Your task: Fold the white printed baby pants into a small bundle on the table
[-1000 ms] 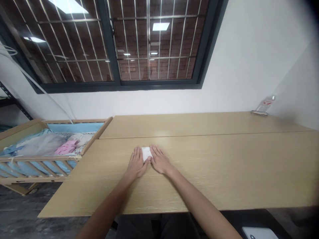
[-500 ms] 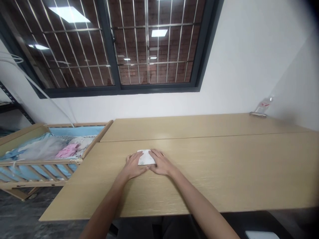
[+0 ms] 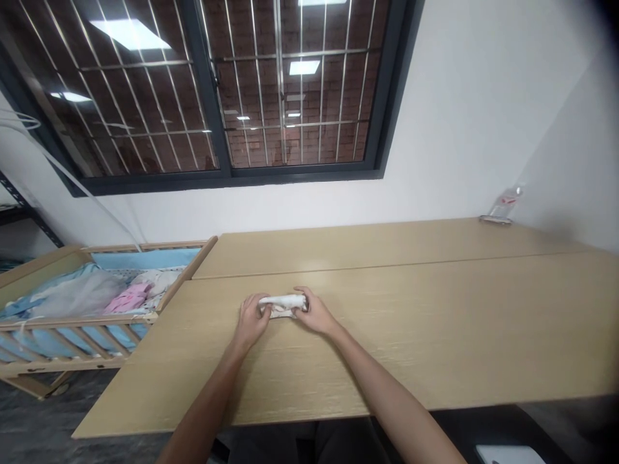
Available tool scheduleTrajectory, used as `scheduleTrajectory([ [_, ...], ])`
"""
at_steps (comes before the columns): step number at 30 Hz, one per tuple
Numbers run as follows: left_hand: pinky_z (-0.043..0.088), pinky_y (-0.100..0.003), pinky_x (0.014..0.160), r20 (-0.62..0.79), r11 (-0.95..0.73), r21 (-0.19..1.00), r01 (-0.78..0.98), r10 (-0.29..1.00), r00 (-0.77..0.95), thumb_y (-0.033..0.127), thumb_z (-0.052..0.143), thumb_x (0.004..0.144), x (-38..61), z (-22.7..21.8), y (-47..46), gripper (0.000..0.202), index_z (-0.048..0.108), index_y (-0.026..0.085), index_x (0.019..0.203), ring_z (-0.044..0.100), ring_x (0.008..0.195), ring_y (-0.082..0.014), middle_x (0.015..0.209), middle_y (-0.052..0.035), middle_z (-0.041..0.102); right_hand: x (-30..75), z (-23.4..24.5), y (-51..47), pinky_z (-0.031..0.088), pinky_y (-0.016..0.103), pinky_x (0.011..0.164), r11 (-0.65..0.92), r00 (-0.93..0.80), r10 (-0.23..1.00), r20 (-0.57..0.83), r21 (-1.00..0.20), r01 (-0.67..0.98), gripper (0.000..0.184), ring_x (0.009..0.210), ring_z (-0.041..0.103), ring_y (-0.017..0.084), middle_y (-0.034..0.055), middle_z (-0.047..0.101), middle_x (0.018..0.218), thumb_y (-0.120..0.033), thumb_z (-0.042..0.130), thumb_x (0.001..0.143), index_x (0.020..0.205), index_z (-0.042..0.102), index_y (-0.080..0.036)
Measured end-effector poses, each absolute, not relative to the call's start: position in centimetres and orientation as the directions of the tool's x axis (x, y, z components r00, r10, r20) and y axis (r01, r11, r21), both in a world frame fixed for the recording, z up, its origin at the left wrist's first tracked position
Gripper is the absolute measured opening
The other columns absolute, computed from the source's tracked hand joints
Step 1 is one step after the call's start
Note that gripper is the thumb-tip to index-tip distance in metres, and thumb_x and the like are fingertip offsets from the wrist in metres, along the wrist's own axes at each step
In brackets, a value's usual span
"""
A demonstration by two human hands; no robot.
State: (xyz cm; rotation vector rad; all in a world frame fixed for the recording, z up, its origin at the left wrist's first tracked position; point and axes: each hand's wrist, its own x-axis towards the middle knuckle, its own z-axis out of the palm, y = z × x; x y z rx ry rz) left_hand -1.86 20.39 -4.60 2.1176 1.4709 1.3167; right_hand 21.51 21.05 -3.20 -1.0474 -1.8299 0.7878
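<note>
A small folded white cloth (image 3: 283, 301) is held low at the wooden tabletop, a little left of the middle. Its upper part looks like a smooth, thick fold, and a creased, off-white layer shows below it. My left hand (image 3: 250, 322) grips the left end, thumb at the front and fingers behind. At the opposite end, my right hand (image 3: 316, 314) pinches the cloth between thumb and curled fingers. Whether the underside touches the table is hard to make out.
The long light-wood table (image 3: 435, 322) has a seam running along its length. A wooden crib (image 3: 97, 316) with blue lining and pink and white fabrics stands at its left. A clear bottle (image 3: 505, 203) is at the far right corner. Behind is a barred window (image 3: 300, 96).
Both hands lay flat over the cloth's sides earlier; now their fingers grip its two ends. The cloth has gone from lying flat to a narrower shape with its far edge turned up.
</note>
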Motion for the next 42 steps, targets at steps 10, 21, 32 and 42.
scheduleTrajectory([
  [10,0.039,-0.025,0.057,0.384,-0.416,0.759,0.501,0.907,0.172,0.038,0.054,0.089,-1.1,-4.8,19.7,0.031,0.052,0.02,0.115,0.054,0.056,-0.0138,0.06,0.0079,0.055,21.4,-3.5,22.0,0.049,0.026,0.049,0.053,0.139,0.99,0.039,-0.994,-0.095,0.052,0.06,0.064,0.018,-0.0036,0.065,0.073,-0.044,0.075,0.077,0.114,0.045,-0.023],
  [21,0.035,-0.027,0.058,0.193,-0.41,0.698,0.587,0.897,0.397,0.043,0.067,0.081,-1.1,-4.3,19.0,0.038,0.059,0.022,0.111,0.053,0.058,-0.0156,0.062,0.0075,0.054,21.2,-5.7,22.8,0.06,0.037,0.079,0.2,0.065,0.976,0.209,-0.973,0.118,0.039,0.09,0.071,0.021,0.007,0.071,0.1,-0.037,0.075,0.074,0.103,0.052,-0.022],
  [32,0.04,-0.027,0.061,0.176,-0.407,0.672,0.619,0.9,0.4,0.053,0.072,0.077,-0.9,-4.4,19.3,0.047,0.062,0.022,0.111,0.058,0.063,-0.0161,0.066,0.0063,0.06,21.3,-6.9,23.7,0.06,0.042,0.088,0.24,0.073,0.964,0.256,-0.956,0.171,0.03,0.097,0.071,0.022,0.0087,0.072,0.101,-0.036,0.071,0.079,0.099,0.055,-0.021],
  [42,0.045,-0.03,0.067,0.271,-0.469,0.602,0.646,0.881,0.387,0.054,0.07,0.079,-0.7,-3.7,18.8,0.041,0.064,0.022,0.104,0.057,0.065,-0.0176,0.063,0.0057,0.056,21.1,-6.1,23.0,0.059,0.044,0.09,0.242,0.065,0.964,0.258,-0.952,0.19,0.027,0.097,0.072,0.024,0.0099,0.072,0.104,-0.035,0.069,0.08,0.099,0.057,-0.021],
])
